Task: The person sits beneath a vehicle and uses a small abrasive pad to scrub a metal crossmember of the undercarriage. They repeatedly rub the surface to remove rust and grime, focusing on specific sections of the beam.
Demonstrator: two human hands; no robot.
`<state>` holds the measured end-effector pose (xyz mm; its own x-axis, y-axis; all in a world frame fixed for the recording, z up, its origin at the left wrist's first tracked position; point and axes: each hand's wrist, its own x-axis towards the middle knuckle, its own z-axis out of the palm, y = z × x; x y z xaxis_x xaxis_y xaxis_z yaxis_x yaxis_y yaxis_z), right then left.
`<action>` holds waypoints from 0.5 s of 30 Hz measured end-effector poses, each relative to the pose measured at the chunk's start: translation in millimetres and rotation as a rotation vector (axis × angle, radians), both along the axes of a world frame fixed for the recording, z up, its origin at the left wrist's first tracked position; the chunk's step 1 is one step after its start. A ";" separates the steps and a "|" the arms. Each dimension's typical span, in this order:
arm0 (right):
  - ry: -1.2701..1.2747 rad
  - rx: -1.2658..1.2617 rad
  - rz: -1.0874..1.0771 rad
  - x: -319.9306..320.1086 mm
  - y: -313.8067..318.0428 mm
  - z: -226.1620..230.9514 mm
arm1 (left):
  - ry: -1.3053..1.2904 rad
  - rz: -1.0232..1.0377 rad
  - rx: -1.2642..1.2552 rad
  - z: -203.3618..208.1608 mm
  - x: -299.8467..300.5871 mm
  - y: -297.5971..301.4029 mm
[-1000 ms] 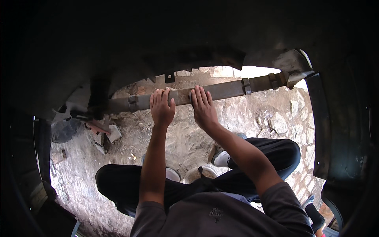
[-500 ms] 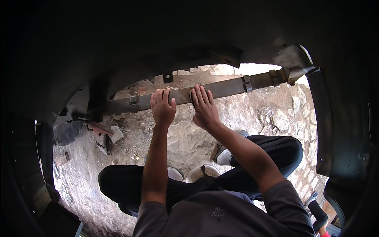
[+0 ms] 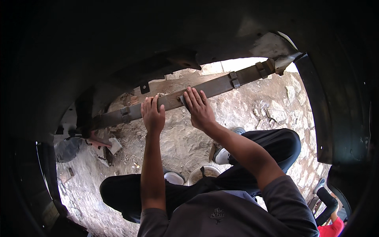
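A long dark metal leaf spring [image 3: 215,86] with band clips runs across in front of me, tilted up to the right. My left hand [image 3: 154,117] grips it left of the middle, fingers over its top and far edge, thumb on the near side. To the right, my right hand [image 3: 200,111] presses a small dark flat pad [image 3: 182,100] against the spring's upper face. Its fingers lie side by side over the pad and hide most of it, so I cannot make out its kind. A rubbed brownish patch [image 3: 169,101] shows on the metal between both hands.
Dark curved panels [image 3: 316,106] surround the opening, and a bracket with a hole [image 3: 144,87] hangs beyond the spring. Stones and rubble [image 3: 114,146] lie on the ground. A round bowl [image 3: 204,173] sits between my feet. Another person's leg [image 3: 327,203] shows at lower right.
The view has shifted, and the spring now appears more steeply tilted. My right hand has slid a little leftward along the spring, uncovering more of the pad. More of the other person shows.
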<state>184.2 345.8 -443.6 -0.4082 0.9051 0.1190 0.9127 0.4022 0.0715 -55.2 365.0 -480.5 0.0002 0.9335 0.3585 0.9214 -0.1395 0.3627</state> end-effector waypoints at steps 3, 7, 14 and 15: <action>0.053 -0.019 -0.032 3.4 22.6 2.7 | -0.017 -0.015 0.000 2.0 3.0 1.0; 0.148 -0.087 -0.070 -1.9 33.9 12.2 | -0.036 -0.018 -0.007 2.7 2.6 0.1; 0.100 -0.027 0.014 10.2 -2.5 4.4 | -0.041 0.010 0.002 0.6 2.7 -2.4; 0.086 -0.022 0.013 11.2 -2.7 5.1 | -0.037 0.013 0.003 0.9 4.0 -2.1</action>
<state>195.4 343.2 -438.5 -0.4095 0.9024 0.1339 0.9096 0.4151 -0.0160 -51.2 362.9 -479.5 -0.0249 0.9323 0.3609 0.9091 -0.1291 0.3961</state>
